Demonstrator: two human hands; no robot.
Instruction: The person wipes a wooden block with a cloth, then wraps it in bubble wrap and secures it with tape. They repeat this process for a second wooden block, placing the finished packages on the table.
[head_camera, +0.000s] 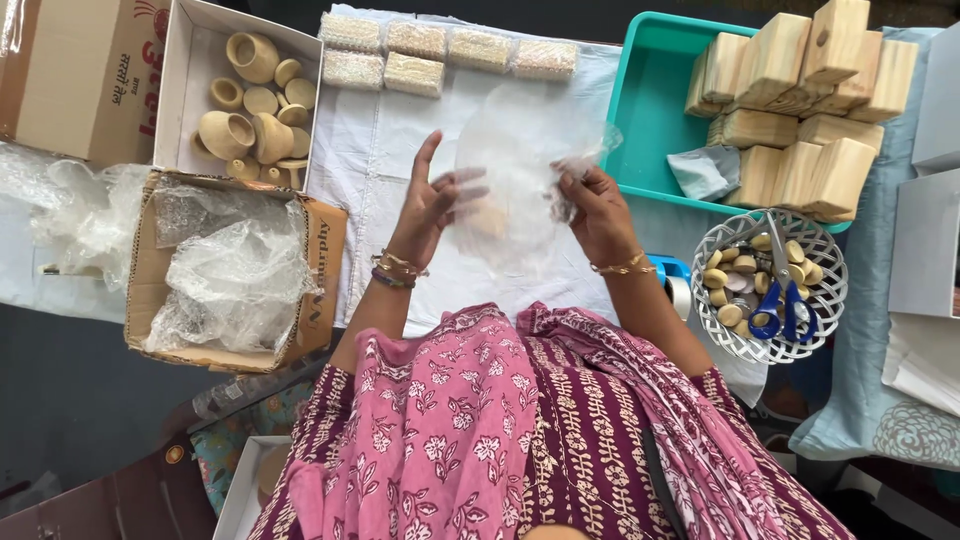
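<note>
A clear plastic bag was held up over the white cloth, mid-frame; a small pale round item showed blurred through its lower part, so prob already inside, tho hard to tell. Right hand pinched the bag's edge at 3 o'clock, fingers closed on the film; left hand at 9 o'clock had fingers spread wide, touching the bag's side, gripping nothing firm. Bag looked unsealed; closing it seemed left to do. At 12 o'clock, a row of beaded packets; at 10, a white box w/ wooden pots; at 8, a cardboard box of bubble wrap; at 2, a teal tray w/ wooden blocks; at 4, a white basket w/ blue scissors & small discs. Nothing blocked the hands.
</note>
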